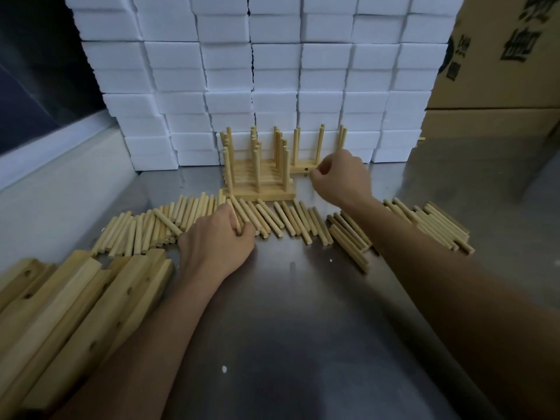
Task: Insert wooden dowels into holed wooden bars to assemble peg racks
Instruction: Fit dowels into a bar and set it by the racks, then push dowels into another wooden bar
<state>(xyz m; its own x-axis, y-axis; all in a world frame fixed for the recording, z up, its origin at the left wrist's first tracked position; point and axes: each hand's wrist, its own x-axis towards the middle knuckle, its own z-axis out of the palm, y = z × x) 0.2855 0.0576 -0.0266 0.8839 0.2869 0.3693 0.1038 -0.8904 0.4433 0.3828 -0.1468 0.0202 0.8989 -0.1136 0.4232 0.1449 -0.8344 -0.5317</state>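
Loose wooden dowels [272, 219] lie in a long row across the metal table [303, 313]. My left hand [216, 241] rests on the row's middle, its fingers curled round a dowel [239, 215]. Several finished peg racks [260, 180] stand packed together at the back. To their right stands a rack bar [300, 169] with upright dowels and an empty hole in its side. My right hand [341, 177] is at that bar's right end, fingers curled; what it grips is hidden. Holed wooden bars [91, 298] are piled at the lower left.
A wall of white foam blocks [272, 71] stands behind the racks. Cardboard boxes [497, 71] rise at the right. More dowels [430, 225] lie under and beyond my right forearm. A pale ledge and a dark window run along the left.
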